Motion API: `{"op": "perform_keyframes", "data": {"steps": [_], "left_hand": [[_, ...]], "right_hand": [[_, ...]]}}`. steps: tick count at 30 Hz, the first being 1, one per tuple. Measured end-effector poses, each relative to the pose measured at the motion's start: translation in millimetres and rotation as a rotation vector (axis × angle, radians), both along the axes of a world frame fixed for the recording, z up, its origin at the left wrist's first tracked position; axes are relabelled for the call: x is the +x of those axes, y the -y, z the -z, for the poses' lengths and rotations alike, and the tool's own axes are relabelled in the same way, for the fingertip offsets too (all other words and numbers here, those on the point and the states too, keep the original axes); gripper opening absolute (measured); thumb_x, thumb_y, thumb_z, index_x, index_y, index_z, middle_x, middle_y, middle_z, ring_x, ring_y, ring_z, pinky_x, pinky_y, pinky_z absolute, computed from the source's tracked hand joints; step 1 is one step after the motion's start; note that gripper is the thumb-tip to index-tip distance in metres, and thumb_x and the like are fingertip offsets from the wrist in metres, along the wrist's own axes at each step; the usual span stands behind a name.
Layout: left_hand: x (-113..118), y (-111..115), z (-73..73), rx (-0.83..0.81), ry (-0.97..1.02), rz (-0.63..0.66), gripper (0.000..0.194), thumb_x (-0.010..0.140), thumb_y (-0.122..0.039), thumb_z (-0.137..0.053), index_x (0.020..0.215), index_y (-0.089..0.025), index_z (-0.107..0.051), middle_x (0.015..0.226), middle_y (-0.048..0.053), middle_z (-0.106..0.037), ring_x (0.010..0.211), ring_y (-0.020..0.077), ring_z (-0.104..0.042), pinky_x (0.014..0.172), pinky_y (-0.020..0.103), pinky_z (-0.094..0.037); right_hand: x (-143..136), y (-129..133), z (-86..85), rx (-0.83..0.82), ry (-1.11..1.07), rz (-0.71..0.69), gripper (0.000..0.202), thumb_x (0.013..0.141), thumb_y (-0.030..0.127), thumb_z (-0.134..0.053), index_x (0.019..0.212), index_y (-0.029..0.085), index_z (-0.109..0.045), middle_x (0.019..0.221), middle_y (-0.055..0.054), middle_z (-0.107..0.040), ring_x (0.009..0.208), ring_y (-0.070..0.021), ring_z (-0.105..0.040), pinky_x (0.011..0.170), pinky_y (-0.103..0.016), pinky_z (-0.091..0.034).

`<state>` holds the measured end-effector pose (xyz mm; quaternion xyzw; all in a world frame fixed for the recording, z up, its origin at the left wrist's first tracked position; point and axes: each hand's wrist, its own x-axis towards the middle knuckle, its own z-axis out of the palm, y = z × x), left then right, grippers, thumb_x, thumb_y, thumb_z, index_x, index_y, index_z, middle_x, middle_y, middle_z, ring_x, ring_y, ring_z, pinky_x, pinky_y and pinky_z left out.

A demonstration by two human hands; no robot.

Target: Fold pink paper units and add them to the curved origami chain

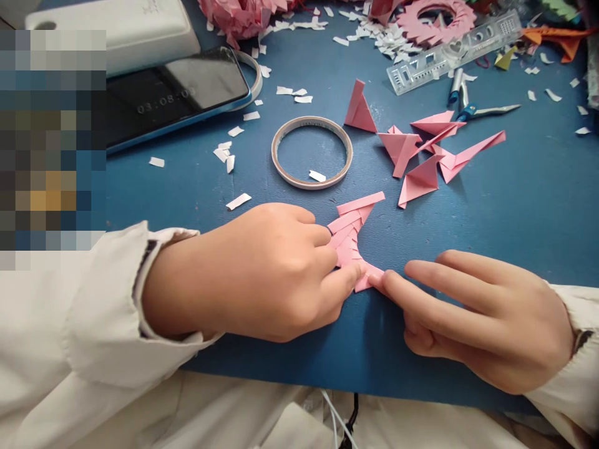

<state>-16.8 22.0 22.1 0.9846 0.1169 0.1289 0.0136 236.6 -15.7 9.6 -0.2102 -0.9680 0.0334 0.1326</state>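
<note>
A curved chain of interlocked folded pink paper pieces (349, 240) lies on the blue table (299, 368). My left hand (281, 271) is closed over its left side, its fingers bent and the index fingertip pressing near the lower end. My right hand (482, 312) touches the chain's lower right tip with its index fingertip; the middle and ring fingers are stretched out apart from it, and the thumb is bent below. Several loose folded pink pieces (421, 181) are beyond my right hand, and one (360, 109) stands further back.
A tape roll (276, 153) lies beyond my left hand. A phone (187, 93) and white box (140, 31) are at the back left. Scissors (491, 111), a clear ruler (453, 53), a pink paper ring (437, 22) and white scraps (384, 37) are at the back right.
</note>
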Motion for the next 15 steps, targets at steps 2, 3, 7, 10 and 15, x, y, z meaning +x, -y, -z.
{"op": "perform_keyframes", "data": {"steps": [2,3,7,10,15], "left_hand": [[-0.2,-0.2,0.3,0.007,-0.011,0.002,0.032,0.095,-0.021,-0.043,0.074,-0.016,-0.068,0.057,0.003,-0.06,0.048,0.0134,-0.048,0.045,0.029,-0.035],[-0.2,-0.4,0.5,0.011,-0.019,0.002,0.033,0.095,-0.021,-0.043,0.075,-0.016,-0.068,0.057,0.003,-0.06,0.048,0.0134,-0.048,0.045,0.029,-0.035],[0.7,-0.4,1.0,0.024,-0.02,-0.012,0.034,0.095,-0.021,-0.041,0.075,-0.018,-0.069,0.056,0.002,-0.06,0.047,0.0129,-0.047,0.046,0.028,-0.035],[1.6,-0.1,0.8,0.025,-0.012,-0.02,0.035,0.095,-0.02,-0.04,0.074,-0.017,-0.069,0.054,0.002,-0.059,0.046,0.0131,-0.046,0.045,0.028,-0.033],[4.1,0.3,0.7,0.016,-0.007,-0.024,0.035,0.094,-0.018,-0.041,0.075,-0.016,-0.07,0.054,0.003,-0.059,0.045,0.0139,-0.046,0.045,0.029,-0.033]], "right_hand": [[0.3,0.9,0.2,-0.011,0.009,0.016,0.028,0.094,0.017,-0.039,0.12,0.012,-0.05,0.089,-0.008,-0.063,0.06,-0.0153,-0.045,0.058,-0.034,-0.043],[0.4,1.2,0.3,-0.012,0.012,0.019,0.028,0.095,0.017,-0.038,0.12,0.012,-0.049,0.09,-0.008,-0.063,0.06,-0.0152,-0.045,0.058,-0.034,-0.043],[1.6,1.2,0.8,-0.011,0.02,0.009,0.03,0.094,0.017,-0.04,0.122,0.012,-0.049,0.092,-0.008,-0.063,0.062,-0.0161,-0.047,0.06,-0.035,-0.044],[2.9,0.4,1.1,-0.005,0.026,0.002,0.03,0.093,0.017,-0.04,0.122,0.012,-0.049,0.091,-0.008,-0.062,0.064,-0.0167,-0.047,0.061,-0.034,-0.044],[4.1,-1.7,0.6,-0.006,0.048,-0.018,0.03,0.093,0.017,-0.041,0.121,0.011,-0.049,0.09,-0.008,-0.062,0.062,-0.0163,-0.045,0.062,-0.033,-0.044]]}}
